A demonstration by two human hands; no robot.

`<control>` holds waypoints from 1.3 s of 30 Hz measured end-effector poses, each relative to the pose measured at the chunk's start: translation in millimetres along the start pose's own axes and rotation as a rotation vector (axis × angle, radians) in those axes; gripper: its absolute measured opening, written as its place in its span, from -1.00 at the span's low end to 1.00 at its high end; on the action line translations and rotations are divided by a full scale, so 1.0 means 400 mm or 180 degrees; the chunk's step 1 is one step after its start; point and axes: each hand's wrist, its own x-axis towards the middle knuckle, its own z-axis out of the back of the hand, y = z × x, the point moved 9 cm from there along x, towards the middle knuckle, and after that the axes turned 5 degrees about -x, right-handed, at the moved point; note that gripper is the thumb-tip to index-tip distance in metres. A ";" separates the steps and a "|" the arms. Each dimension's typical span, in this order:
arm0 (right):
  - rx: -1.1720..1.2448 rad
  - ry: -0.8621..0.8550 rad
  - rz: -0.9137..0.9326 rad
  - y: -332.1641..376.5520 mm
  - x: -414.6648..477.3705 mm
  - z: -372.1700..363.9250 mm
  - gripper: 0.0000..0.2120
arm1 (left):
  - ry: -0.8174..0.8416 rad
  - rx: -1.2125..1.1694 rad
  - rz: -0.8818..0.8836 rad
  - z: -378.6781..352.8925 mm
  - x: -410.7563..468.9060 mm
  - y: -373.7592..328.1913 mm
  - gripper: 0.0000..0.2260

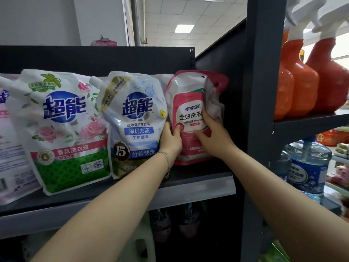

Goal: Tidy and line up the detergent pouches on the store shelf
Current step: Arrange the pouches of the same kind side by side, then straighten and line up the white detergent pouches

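A pink and white detergent pouch [190,103] stands upright at the right end of the dark shelf [198,178]. My left hand [171,141] grips its left edge, thumb on the front. My right hand [213,136] holds its right side, fingers curled round the crumpled edge and thumb on the front. To its left stands a blue and white pouch [135,121], touching my left hand. Further left stands a rose-printed pouch with a green base [64,129]. A pale pink pouch [9,140] is cut off at the left edge.
A dark upright post [262,91] stands just right of the pink pouch. Beyond it, orange spray bottles [302,78] sit on a neighbouring shelf, with a blue water jug [309,167] below. More pouches [175,220] show dimly on the shelf underneath.
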 end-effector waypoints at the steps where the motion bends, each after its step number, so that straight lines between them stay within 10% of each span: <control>1: 0.0112 -0.0014 0.0078 -0.001 -0.006 0.000 -0.35 | -0.0075 0.0027 -0.0050 0.006 0.004 -0.001 -0.71; 19: -0.1334 0.0099 -0.0234 -0.029 -0.056 -0.035 -0.08 | 0.0032 0.1460 0.0340 -0.002 -0.037 0.016 -0.32; 29: -0.1569 -0.0525 0.0780 0.143 -0.089 -0.069 -0.55 | 0.0654 0.1601 -0.0621 0.089 -0.136 -0.086 -0.93; 34: -0.0572 -0.0021 0.0799 0.239 -0.096 -0.181 -0.69 | 0.0159 0.2253 -0.1258 0.259 -0.167 -0.132 -0.95; 39: 0.0621 0.0301 -0.0153 0.215 -0.067 -0.234 -0.59 | -0.0489 0.2327 -0.1431 0.391 -0.159 -0.138 -0.45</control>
